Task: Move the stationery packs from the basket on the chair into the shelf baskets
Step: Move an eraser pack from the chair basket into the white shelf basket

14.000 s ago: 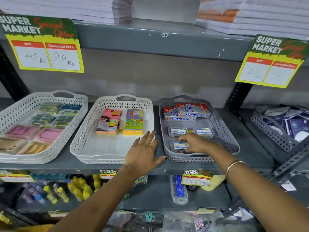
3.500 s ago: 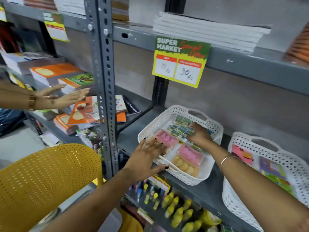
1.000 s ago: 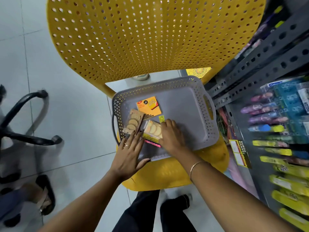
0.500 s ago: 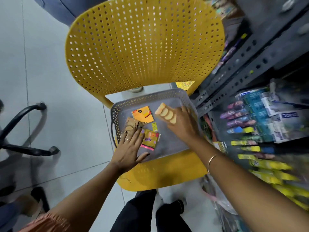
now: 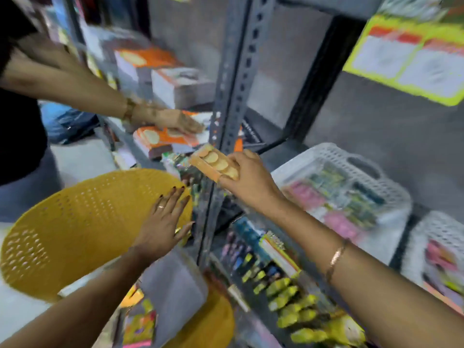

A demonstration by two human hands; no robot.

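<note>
1. Grey basket (image 5: 175, 285) on yellow chair (image 5: 75, 222), w/ packs inside, blurred.
2. Left hand (image 5: 163, 222), fingers spread & empty, over chair back.
3. Right hand (image 5: 248, 182) grips orange pack (image 5: 213, 162) in mid-air, near shelf post (image 5: 231, 101).
4. White shelf basket (image 5: 351, 187) beyond, part-filled.
5. Another person's hand (image 5: 173, 121) on books (image 5: 160, 139), far left.

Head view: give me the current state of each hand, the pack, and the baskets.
right hand: raised, gripping the pack
orange pack: held in the air, short of the shelf baskets
left hand: open, fingers spread, over the yellow chair
grey basket: on the chair, some packs left
white shelf basket: on the shelf, part filled
</note>
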